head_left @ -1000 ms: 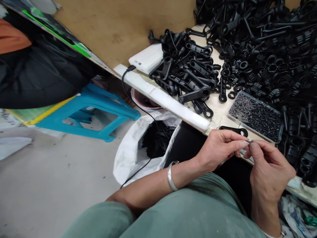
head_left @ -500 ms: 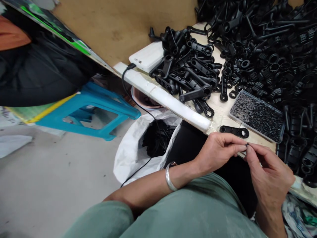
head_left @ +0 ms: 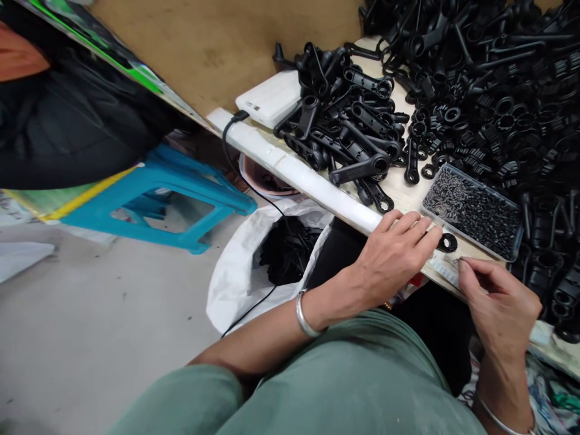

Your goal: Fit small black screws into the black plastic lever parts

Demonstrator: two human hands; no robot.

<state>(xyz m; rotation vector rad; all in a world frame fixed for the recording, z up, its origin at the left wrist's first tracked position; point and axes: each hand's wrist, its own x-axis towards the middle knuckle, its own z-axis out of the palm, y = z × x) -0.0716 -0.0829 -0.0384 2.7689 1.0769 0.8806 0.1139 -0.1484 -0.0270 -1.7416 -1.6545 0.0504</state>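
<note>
My left hand [head_left: 396, 251] lies over a black plastic crank-shaped part [head_left: 448, 243] at the table's front edge. Its fingers are stretched out and slightly apart, with the thumb hidden; only the ring end of the part shows past the index finger. Just to the right, my right hand [head_left: 498, 308] is closed in a pinch between thumb and index finger. A tiny dark piece [head_left: 459, 260] sticks out at its fingertips, too small to name. Behind both hands stands a clear plastic box [head_left: 516, 257] full of small, dark, screw-like pieces.
Black crank-shaped parts [head_left: 362, 133] lie heaped by a white power bank [head_left: 268, 99] with a black cable. A larger heap of black parts and rings [head_left: 489, 109] covers the table's right. Below are a white sack [head_left: 226, 278] holding black pieces and a blue stool [head_left: 181, 238].
My left hand has let go of the tiny piece and moved left onto the black part, its fingers spreading out. My right hand keeps its pinch, slightly farther right.
</note>
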